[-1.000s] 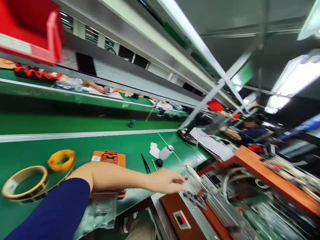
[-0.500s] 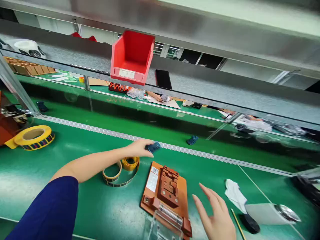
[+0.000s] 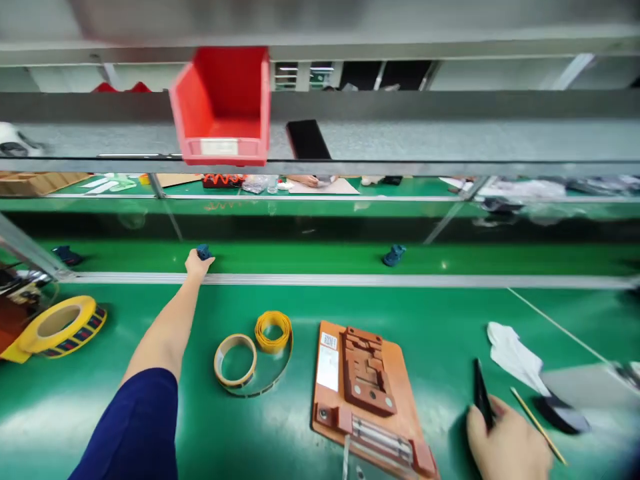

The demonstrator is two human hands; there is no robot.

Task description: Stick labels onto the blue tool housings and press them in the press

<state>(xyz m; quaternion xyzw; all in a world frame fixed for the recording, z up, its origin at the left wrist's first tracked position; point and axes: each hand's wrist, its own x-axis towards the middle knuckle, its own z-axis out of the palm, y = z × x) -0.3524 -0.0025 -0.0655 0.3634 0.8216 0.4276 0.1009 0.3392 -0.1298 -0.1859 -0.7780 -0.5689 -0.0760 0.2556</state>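
My left hand (image 3: pixel 198 263) reaches far out over the metal rail to the green belt, its fingers closed around a small dark blue part (image 3: pixel 204 252). Whether the part touches the belt I cannot tell. At the lower right, my right hand (image 3: pixel 510 440) grips a slim black tool (image 3: pixel 481 390) whose tip points away from me; it may be tweezers, but its kind is unclear. Between the hands lies an orange-brown fixture (image 3: pixel 367 373) with a recessed block, a white label and a clear hinged flap at its near end.
Another dark blue part (image 3: pixel 395 255) sits on the belt (image 3: pixel 300 257). Left stands a yellow label roll (image 3: pixel 60 327); nearer the middle are two smaller rolls (image 3: pixel 273 332). A white cloth (image 3: pixel 515 353), thin stick (image 3: pixel 537 427) and blurred bottle (image 3: pixel 590 387) lie right. A red bin (image 3: pixel 225 110) overhangs the shelf.
My left hand has moved left and away with the dark blue part, onto the belt side. My right hand, open before, has moved right and closed on the black tool. The view has levelled.
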